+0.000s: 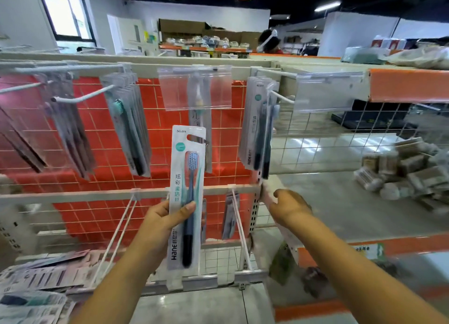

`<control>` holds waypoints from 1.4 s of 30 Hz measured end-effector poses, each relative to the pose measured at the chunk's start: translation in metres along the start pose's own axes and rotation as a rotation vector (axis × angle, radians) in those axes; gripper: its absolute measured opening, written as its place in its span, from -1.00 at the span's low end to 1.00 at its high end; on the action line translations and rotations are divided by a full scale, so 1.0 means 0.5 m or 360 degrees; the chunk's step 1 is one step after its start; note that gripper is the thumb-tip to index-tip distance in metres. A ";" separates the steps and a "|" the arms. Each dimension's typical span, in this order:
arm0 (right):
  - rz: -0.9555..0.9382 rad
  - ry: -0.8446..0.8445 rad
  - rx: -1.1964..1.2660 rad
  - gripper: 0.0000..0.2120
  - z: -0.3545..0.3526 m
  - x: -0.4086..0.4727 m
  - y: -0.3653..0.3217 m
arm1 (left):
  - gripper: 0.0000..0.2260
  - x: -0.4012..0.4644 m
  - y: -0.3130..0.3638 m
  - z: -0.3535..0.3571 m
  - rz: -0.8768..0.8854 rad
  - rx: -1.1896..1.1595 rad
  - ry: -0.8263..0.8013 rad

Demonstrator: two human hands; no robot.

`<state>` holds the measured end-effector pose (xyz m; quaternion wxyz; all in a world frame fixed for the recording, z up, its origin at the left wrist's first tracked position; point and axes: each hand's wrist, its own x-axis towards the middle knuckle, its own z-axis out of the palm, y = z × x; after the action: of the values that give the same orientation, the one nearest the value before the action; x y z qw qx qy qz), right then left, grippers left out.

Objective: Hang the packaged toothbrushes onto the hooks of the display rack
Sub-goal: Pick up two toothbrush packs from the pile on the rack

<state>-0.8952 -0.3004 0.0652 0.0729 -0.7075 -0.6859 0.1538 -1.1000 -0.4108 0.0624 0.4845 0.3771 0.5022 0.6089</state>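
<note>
The left hand [161,220] grips the packaged toothbrush [185,197] at mid-card, fingers clamped. It looks light, thin and bendy; better hold it near the hang hole. The right hand [288,206] seems loosely curled, blurred. Behind, the hooks [82,96] already carry packs.

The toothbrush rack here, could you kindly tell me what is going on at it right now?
A person is stocking the display rack. The left hand holds a packaged toothbrush upright in front of the red mesh panel, not yet on a hook. The right hand is by the rack's right upright post; its grip is blurred. Several upper hooks already carry packs, and more lie piled at lower left.
</note>
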 end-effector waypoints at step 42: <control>-0.0251 -0.0007 0.0166 -0.66 0.004 -0.005 0.108 | -0.96 0.136 0.007 0.290 0.0148 -0.0056 -0.0425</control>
<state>-0.8445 -0.3056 0.0469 0.1201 -0.6463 -0.7306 0.1846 -0.9804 -0.3094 0.0946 0.5248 0.4689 0.4046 0.5839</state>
